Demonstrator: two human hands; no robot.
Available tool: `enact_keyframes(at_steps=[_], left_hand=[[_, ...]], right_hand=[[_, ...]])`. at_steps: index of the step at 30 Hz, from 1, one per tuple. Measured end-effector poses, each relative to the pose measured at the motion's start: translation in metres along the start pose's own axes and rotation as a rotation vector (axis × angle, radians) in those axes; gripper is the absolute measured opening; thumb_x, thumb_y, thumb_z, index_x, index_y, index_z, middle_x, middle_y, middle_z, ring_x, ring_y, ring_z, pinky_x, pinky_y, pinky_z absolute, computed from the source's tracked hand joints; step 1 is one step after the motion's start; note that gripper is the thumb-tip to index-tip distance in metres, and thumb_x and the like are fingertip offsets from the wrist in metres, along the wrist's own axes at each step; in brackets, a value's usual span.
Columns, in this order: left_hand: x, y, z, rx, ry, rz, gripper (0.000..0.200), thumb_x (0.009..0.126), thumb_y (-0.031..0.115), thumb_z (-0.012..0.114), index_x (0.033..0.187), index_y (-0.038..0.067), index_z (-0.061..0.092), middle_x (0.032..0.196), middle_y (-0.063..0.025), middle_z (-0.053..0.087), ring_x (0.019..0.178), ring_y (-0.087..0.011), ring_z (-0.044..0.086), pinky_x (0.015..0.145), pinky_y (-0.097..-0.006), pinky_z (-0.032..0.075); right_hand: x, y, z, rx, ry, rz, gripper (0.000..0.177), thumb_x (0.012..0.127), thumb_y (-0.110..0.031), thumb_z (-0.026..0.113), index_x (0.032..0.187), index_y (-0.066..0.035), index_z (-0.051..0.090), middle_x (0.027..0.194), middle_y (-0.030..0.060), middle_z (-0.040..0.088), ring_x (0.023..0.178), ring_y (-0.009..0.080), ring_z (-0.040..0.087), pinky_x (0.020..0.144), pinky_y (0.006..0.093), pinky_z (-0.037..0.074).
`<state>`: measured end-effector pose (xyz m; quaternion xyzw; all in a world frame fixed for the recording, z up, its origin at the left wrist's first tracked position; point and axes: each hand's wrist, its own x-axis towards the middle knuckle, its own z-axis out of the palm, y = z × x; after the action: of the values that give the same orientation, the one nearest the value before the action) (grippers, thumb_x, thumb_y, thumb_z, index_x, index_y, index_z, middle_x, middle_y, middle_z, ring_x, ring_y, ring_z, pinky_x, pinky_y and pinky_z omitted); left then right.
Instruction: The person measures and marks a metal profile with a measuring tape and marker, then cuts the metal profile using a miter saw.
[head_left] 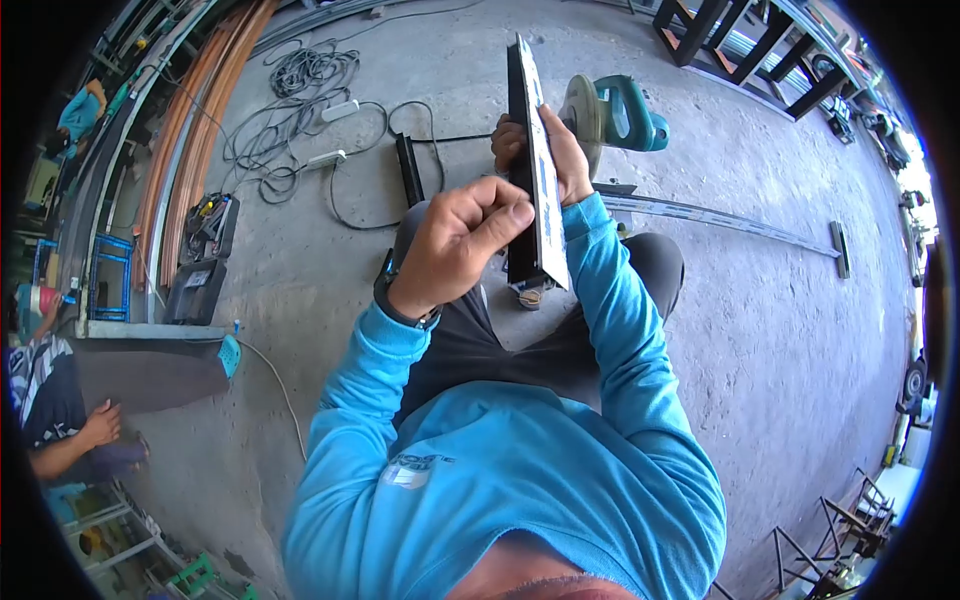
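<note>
My right hand (566, 165) is wrapped around a black metal profile (524, 175), held upright in front of me above my lap. Its right face is whitish with blue printed marks, perhaps a film. My left hand (470, 235), a watch on its wrist, is closed in a pinch, thumb and fingertips against the profile's left side below the right hand. Whatever sits between those fingertips is too small to make out. Just beyond the right hand stands a green power saw (630, 115) with a large round disc (583, 115).
A long metal strip (720, 215) lies on the floor to the right. Tangled cables (310, 75) and power strips (327, 158) spread at the left, near an open toolbox (205, 240). A black bar (410, 170) lies ahead. Another person's hand (100, 425) shows at far left.
</note>
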<state>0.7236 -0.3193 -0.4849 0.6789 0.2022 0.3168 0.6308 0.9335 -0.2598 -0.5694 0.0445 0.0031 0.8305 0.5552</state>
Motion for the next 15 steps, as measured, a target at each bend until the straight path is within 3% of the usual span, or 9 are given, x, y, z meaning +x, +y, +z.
enact_keyframes(at_steps=[2,3,7,10,11,15], left_hand=[[0.004,0.008,-0.002,-0.019,0.034,-0.016,0.021,0.104,0.020,0.062,0.108,0.000,0.068,0.071,0.0072,0.056,0.058,0.0001,0.042,0.052,-0.0180,0.032],[0.005,0.005,-0.005,-0.050,0.048,0.033,0.025,0.105,0.021,0.061,0.114,-0.001,0.068,0.075,0.0057,0.058,0.058,-0.0006,0.043,0.052,-0.0185,0.034],[0.009,0.001,-0.007,-0.256,0.111,0.148,0.029,0.106,0.022,0.059,0.120,-0.002,0.066,0.087,-0.0011,0.064,0.064,-0.0024,0.047,0.058,-0.0222,0.043],[0.009,0.001,-0.008,-0.266,0.158,0.160,0.030,0.106,0.024,0.059,0.120,-0.002,0.066,0.091,-0.0024,0.067,0.065,-0.0032,0.048,0.060,-0.0236,0.044],[0.008,0.002,-0.008,-0.268,0.164,0.163,0.030,0.106,0.024,0.059,0.120,-0.002,0.066,0.093,-0.0026,0.067,0.065,-0.0033,0.049,0.060,-0.0237,0.045],[0.007,-0.002,-0.012,-0.263,0.149,0.164,0.030,0.106,0.024,0.059,0.120,-0.002,0.066,0.096,-0.0029,0.068,0.066,-0.0031,0.050,0.061,-0.0232,0.046]], right_hand=[[0.004,0.000,-0.005,-0.026,0.022,-0.059,0.055,0.106,-0.050,0.041,0.105,0.004,0.052,0.088,0.0106,0.055,0.077,0.0245,0.058,0.069,0.0364,0.057],[0.008,-0.007,-0.011,-0.163,0.039,-0.097,0.060,0.107,-0.051,0.034,0.108,0.006,0.053,0.092,0.0178,0.060,0.082,0.0305,0.063,0.071,0.0420,0.062],[0.013,-0.002,-0.015,-0.139,0.145,-0.263,0.059,0.112,-0.036,0.027,0.116,0.019,0.048,0.102,0.0327,0.065,0.090,0.0401,0.070,0.078,0.0487,0.065],[0.016,0.006,-0.009,-0.258,0.310,-0.411,0.057,0.112,-0.033,0.027,0.123,0.020,0.044,0.109,0.0356,0.065,0.092,0.0422,0.071,0.081,0.0491,0.065],[0.019,0.007,-0.011,-0.246,0.264,-0.393,0.056,0.112,-0.032,0.027,0.126,0.020,0.042,0.112,0.0364,0.065,0.095,0.0427,0.072,0.082,0.0497,0.064],[0.020,0.010,-0.007,-0.300,0.365,-0.432,0.056,0.112,-0.033,0.028,0.124,0.020,0.044,0.108,0.0345,0.066,0.092,0.0412,0.072,0.080,0.0494,0.065]])
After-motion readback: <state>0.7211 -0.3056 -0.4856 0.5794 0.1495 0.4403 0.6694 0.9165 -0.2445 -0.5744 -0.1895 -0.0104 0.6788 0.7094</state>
